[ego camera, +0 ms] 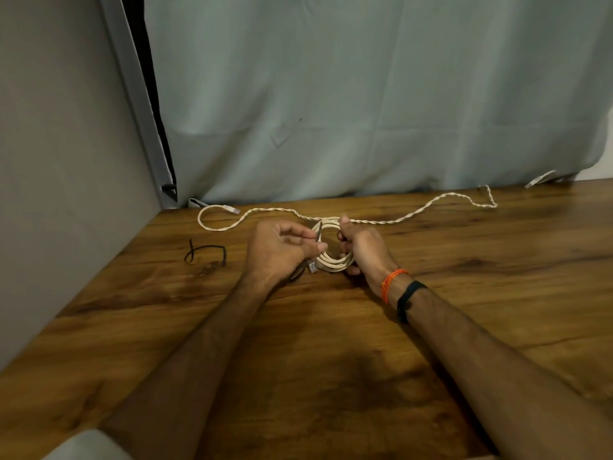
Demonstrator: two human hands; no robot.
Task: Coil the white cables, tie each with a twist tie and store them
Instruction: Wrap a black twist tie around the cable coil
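A coiled white cable (332, 260) sits between my hands just above the wooden table (298, 360). My right hand (360, 249) grips the coil's right side, thumb up over its top. My left hand (282, 249) pinches a thin dark twist tie (319, 234) against the coil's left side; the cable's clear plug (312, 266) hangs below my fingers. A second white cable (381, 221), twisted and uncoiled, stretches across the table behind my hands, its plug (232, 209) at the far left.
A second black twist tie (205, 254) lies bent on the table to the left of my hands. A grey curtain (365, 111) hangs along the table's far edge, and a grey wall (66, 161) borders the left. Another white plug (539, 179) peeks out under the curtain at far right.
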